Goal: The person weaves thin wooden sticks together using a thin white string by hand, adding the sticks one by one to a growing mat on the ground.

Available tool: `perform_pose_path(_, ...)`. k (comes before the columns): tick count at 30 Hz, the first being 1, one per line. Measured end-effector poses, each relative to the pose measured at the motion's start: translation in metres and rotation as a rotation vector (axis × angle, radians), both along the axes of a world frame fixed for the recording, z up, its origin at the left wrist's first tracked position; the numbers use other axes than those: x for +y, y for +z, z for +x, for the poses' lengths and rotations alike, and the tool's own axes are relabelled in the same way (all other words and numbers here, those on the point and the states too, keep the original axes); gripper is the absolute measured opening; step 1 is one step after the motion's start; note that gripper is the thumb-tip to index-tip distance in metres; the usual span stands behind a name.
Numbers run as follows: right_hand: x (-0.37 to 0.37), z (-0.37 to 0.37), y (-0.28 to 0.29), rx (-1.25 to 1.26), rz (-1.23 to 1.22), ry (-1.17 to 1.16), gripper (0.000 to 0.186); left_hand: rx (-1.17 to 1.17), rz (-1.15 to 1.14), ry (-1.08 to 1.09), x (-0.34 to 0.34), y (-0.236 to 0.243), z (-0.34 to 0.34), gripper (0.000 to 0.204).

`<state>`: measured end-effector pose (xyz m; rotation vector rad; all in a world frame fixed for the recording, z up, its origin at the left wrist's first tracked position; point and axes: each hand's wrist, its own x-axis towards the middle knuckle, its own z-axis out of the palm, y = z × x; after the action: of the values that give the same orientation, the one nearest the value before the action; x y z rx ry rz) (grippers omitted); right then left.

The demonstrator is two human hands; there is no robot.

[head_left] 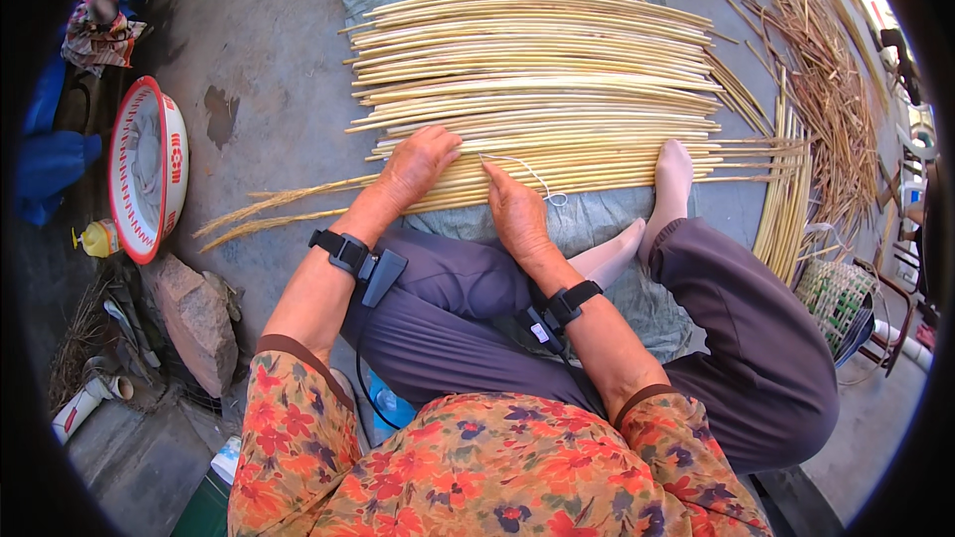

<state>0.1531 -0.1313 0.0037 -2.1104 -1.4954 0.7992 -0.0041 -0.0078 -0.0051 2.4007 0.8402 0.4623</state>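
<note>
Long pale-yellow plant stalks [537, 60] lie side by side in a broad mat in front of me. My left hand [423, 161] is at the mat's near left part, fingers bent and closed on the stalks there. Closed in a pinch, my right hand [516, 209] is low over the near stalks, just right of the left hand. A thin white cord [529, 167] starts by its fingertips and curves right to a small loop. What lies inside the pinch is mostly hidden. Two stalks with feathery ends [261, 207] stick out on the left.
Under the mat is a grey-green sheet [612, 313]. My socked foot [673, 174] rests at the mat's right end. A red-rimmed basin [149, 169] and a rock [194, 323] are at left; loose brown stalks [821, 70] and a woven basket [836, 296] at right.
</note>
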Motion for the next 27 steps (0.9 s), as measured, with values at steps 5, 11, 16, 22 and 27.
perform_pose_path(5,0.004,-0.002,-0.003,0.034,0.093,-0.016,0.027,-0.008,0.032,0.005,-0.002,0.000,0.001,0.017)
perform_pose_path(11,0.011,-0.007,-0.002,0.035,0.095,-0.061,0.025,-0.026,0.063,0.006,0.000,0.002,0.003,0.016)
perform_pose_path(16,0.012,-0.012,-0.002,0.030,0.116,-0.108,0.024,-0.063,0.066,-0.005,-0.001,0.003,0.003,0.018)
perform_pose_path(22,0.014,-0.015,-0.004,0.018,0.117,-0.138,0.023,-0.027,0.048,-0.017,-0.002,0.004,0.002,0.017)
perform_pose_path(27,0.016,-0.017,-0.003,0.042,0.146,-0.173,0.022,-0.037,0.047,-0.014,-0.003,0.004,0.003,0.017)
